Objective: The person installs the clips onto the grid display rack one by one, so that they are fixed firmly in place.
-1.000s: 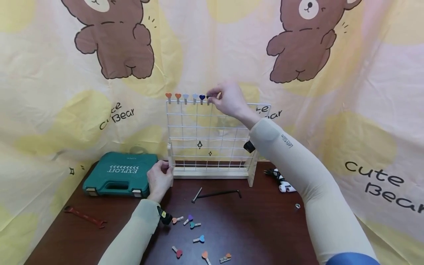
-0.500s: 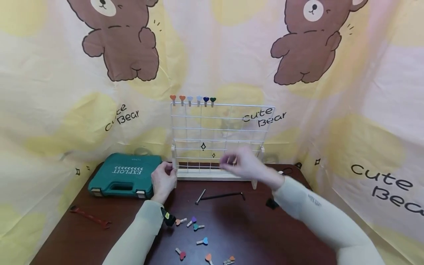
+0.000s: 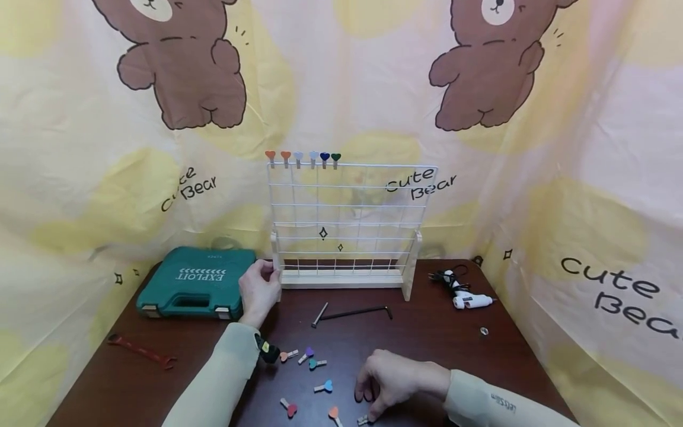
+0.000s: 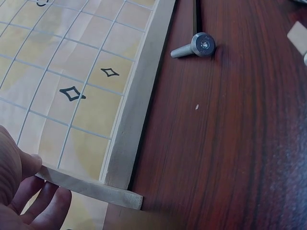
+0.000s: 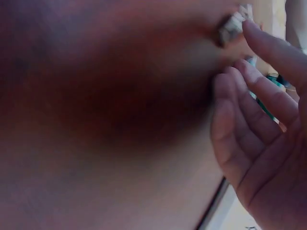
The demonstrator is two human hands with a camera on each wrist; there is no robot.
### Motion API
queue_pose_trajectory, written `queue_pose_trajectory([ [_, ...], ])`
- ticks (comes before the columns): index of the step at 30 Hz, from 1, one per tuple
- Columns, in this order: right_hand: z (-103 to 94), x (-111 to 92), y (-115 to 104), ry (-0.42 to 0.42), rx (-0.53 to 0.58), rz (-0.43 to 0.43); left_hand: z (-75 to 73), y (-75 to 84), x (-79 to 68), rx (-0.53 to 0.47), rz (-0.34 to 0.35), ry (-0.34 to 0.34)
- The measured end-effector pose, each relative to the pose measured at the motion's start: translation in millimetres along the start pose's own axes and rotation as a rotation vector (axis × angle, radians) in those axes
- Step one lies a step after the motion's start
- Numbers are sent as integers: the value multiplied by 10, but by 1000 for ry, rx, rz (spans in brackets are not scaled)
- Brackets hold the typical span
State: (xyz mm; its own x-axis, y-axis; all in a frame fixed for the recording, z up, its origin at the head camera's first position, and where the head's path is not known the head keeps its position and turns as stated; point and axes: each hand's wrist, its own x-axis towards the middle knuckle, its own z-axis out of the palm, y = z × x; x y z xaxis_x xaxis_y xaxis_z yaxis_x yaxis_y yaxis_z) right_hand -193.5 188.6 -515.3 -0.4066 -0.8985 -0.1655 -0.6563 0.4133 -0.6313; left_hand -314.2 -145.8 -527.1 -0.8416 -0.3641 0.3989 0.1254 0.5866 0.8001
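My left hand (image 3: 258,292) grips the left wooden upright (image 4: 91,188) of a white wire grid stand (image 3: 409,273), thumb on one side and fingers on the other. Along the grid's top wire sit several small heart clothespins: orange, pale blue, dark blue and a green clothespin (image 3: 336,158) at the right end. Down at the front of the table, my right hand (image 3: 395,379) reaches over a wooden clothespin (image 3: 363,420). Its thumb tip is at that clothespin in the right wrist view, while the fingers stay apart from the thumb. The hand partly hides the clothespin.
Loose clothespins lie near the right hand, among them a blue one (image 3: 324,386), a red one (image 3: 289,407) and an orange one (image 3: 334,413). Behind them are a bolt (image 3: 319,315) and a hex key (image 3: 354,312). A green case (image 3: 197,281), red wrench (image 3: 141,351) and glue gun (image 3: 472,300) flank the stand.
My right hand has let go of the green clothespin on the top wire and come down to the loose clothespins at the front. The left hand keeps its grip on the stand.
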Motion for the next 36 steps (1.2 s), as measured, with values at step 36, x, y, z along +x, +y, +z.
queue_pose_trajectory([
  [36, -1401, -24, -245, 472, -208, 27, -10, -18, 1, -7, 7, 10],
])
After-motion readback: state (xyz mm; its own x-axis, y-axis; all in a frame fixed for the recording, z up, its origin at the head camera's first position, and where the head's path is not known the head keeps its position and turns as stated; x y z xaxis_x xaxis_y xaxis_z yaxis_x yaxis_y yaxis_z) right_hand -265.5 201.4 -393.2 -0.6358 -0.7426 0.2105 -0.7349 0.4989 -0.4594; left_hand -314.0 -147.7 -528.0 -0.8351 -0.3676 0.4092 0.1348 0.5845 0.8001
